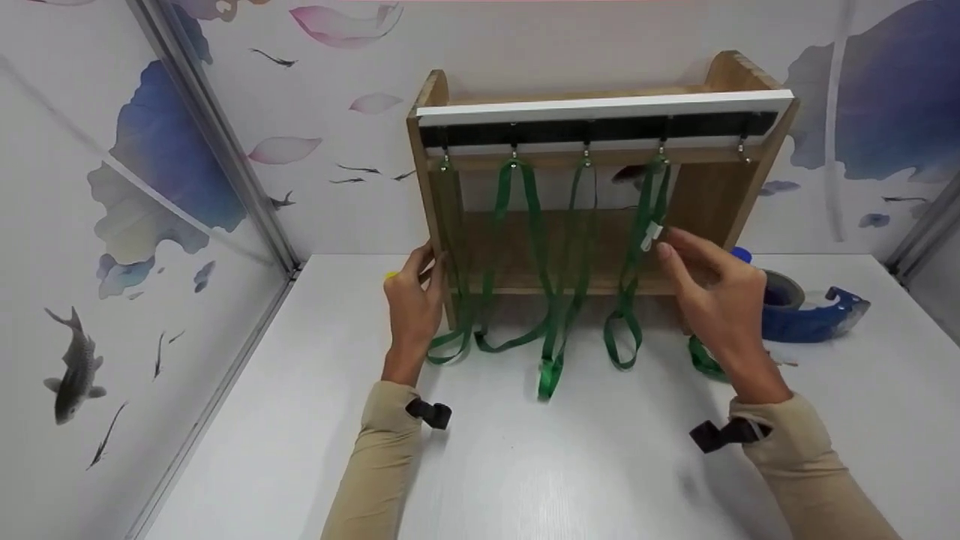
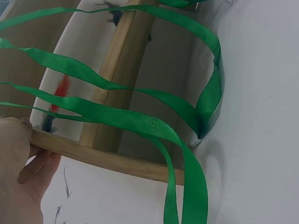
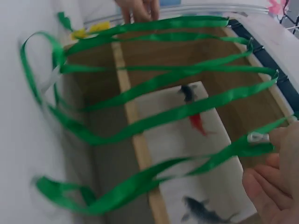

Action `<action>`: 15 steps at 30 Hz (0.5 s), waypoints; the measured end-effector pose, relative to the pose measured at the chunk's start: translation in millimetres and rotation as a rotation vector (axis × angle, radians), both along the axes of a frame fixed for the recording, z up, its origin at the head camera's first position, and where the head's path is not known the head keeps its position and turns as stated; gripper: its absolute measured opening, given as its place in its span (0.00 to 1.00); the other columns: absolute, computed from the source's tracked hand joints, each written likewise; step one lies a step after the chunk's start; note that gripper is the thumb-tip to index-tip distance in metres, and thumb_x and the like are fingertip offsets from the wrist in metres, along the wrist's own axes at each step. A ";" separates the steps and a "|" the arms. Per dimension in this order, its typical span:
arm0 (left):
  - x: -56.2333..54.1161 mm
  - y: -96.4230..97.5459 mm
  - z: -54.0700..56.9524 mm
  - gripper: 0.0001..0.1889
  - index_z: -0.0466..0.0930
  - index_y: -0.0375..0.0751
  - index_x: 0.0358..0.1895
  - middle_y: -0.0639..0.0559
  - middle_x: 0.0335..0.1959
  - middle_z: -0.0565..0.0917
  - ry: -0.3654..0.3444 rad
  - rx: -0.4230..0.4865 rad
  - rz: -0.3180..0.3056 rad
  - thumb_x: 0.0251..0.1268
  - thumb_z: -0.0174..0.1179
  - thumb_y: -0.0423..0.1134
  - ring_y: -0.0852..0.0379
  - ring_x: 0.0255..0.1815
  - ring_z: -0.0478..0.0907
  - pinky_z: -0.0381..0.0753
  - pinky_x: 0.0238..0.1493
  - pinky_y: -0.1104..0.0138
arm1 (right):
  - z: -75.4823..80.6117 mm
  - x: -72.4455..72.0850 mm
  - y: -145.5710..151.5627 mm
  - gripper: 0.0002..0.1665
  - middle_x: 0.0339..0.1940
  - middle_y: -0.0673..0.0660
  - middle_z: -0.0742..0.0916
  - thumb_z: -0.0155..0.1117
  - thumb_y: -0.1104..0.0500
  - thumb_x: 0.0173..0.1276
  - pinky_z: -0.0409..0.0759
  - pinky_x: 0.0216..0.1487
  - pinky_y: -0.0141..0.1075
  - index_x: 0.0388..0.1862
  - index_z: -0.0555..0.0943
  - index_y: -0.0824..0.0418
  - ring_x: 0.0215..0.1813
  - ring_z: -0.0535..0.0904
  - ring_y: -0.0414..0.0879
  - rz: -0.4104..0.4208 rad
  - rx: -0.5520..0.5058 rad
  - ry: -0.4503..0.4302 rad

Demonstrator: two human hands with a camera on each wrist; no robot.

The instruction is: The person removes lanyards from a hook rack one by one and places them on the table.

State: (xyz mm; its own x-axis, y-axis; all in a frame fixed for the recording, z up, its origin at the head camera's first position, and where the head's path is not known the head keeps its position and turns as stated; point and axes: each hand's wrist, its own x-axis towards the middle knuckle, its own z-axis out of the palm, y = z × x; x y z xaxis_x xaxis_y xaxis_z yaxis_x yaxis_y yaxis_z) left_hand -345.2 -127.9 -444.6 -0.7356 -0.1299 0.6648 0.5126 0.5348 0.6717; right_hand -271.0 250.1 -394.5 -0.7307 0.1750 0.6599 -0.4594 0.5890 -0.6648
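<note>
My left hand point(image 1: 415, 298) grips the left side board of a wooden rack point(image 1: 750, 187), the thumb and fingers on either side of its edge. Several green ribbon lanyards point(image 1: 536, 217) hang in loops from small metal hooks on the rack's dark front strip point(image 1: 551, 133). At the right, my right hand point(image 1: 712, 289) pinches at a small white clip point(image 1: 651, 236) on the rightmost lanyard point(image 3: 135, 191). In the right wrist view the clip's end meets my fingertips, which the frame edge partly cuts off. The hook point(image 1: 742, 154) at the far right carries no lanyard.
Right of the rack lie a blue tape dispenser point(image 1: 806, 322) with a roll of tape point(image 1: 784, 289) and another green ribbon point(image 1: 705, 361). A yellow object point(image 1: 391, 276) shows just behind my left hand. The printed wall stands close behind the rack on the white table point(image 1: 525, 465).
</note>
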 end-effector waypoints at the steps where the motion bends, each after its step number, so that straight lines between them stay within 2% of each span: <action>1: -0.1 0.0 0.0 0.18 0.83 0.37 0.67 0.43 0.64 0.89 0.002 -0.002 0.003 0.82 0.63 0.40 0.47 0.64 0.89 0.91 0.59 0.57 | 3.4 -1.4 -4.8 0.21 0.60 0.53 0.93 0.73 0.50 0.78 0.82 0.58 0.17 0.66 0.89 0.51 0.56 0.86 0.23 0.002 -0.029 -0.010; 4: -0.3 -0.2 -0.4 0.17 0.84 0.37 0.66 0.43 0.63 0.90 0.003 -0.009 0.013 0.82 0.63 0.39 0.47 0.64 0.89 0.91 0.59 0.57 | 10.4 -5.9 -17.1 0.24 0.60 0.52 0.93 0.75 0.47 0.76 0.84 0.58 0.19 0.67 0.88 0.51 0.58 0.91 0.38 -0.007 -0.079 -0.028; 7: 0.0 0.1 -0.6 0.17 0.84 0.37 0.67 0.43 0.63 0.90 -0.007 -0.013 0.018 0.82 0.63 0.38 0.47 0.64 0.89 0.91 0.59 0.58 | 13.3 -9.8 -27.6 0.26 0.57 0.53 0.94 0.76 0.44 0.73 0.85 0.55 0.19 0.65 0.89 0.53 0.56 0.93 0.49 -0.052 -0.076 -0.022; 11: -0.6 0.3 -0.5 0.17 0.83 0.36 0.67 0.43 0.63 0.90 -0.005 -0.013 0.010 0.82 0.63 0.38 0.49 0.64 0.89 0.91 0.60 0.60 | 16.1 -13.7 -38.4 0.27 0.55 0.56 0.95 0.76 0.41 0.73 0.86 0.54 0.22 0.62 0.90 0.56 0.53 0.94 0.53 -0.110 -0.038 -0.006; 15: -1.0 0.2 -0.7 0.17 0.83 0.37 0.67 0.43 0.63 0.90 0.004 -0.011 0.003 0.83 0.62 0.38 0.49 0.65 0.89 0.91 0.60 0.61 | 18.8 -16.4 -43.7 0.25 0.53 0.57 0.95 0.75 0.41 0.74 0.89 0.54 0.28 0.59 0.92 0.57 0.53 0.94 0.53 -0.129 -0.015 -0.014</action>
State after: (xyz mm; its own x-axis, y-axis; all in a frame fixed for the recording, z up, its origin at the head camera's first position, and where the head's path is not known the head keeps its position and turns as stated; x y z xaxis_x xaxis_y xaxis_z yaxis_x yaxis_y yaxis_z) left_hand -346.2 -127.7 -445.3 -0.7324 -0.1243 0.6695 0.5141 0.5438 0.6633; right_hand -287.4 206.4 -375.6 -0.7106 0.2780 0.6463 -0.3707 0.6329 -0.6798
